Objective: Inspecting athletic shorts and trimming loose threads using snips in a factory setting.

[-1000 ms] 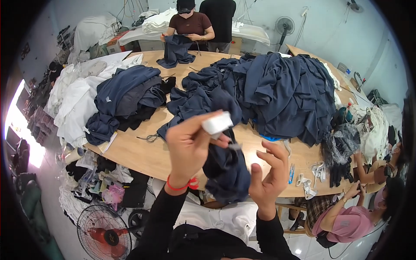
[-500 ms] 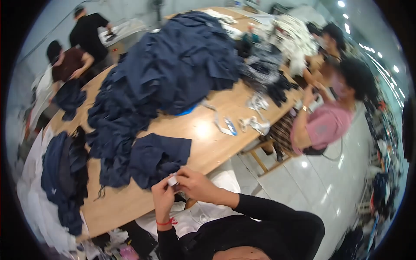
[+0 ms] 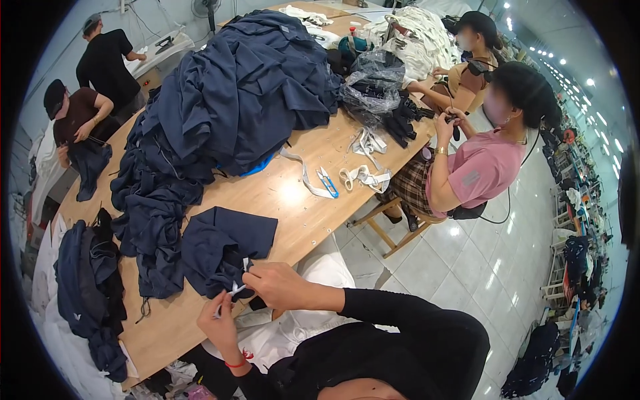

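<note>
Above the near edge of the table, my left hand (image 3: 219,327) and my right hand (image 3: 279,285) are held a short way apart. A narrow white strip (image 3: 236,289) stretches between their pinched fingers. A small pale bluish end shows at the left fingertips, too small to name, and a white bit sticks up beside the right fingers. Just beyond the hands, a dark navy garment (image 3: 230,233) lies bunched on the table, partly hidden by my right hand.
A big heap of navy garments (image 3: 247,87) covers the far side of the wooden table (image 3: 293,207). Blue-handled thread snips (image 3: 327,181) lie near white tape (image 3: 367,177). One seated person in pink (image 3: 477,170) works at the right; others work farther off. White fabric (image 3: 327,267) hangs below the table edge.
My hands have drawn apart, the left one moving down and left, and the white piece now spans between them. The view has shifted slightly.
</note>
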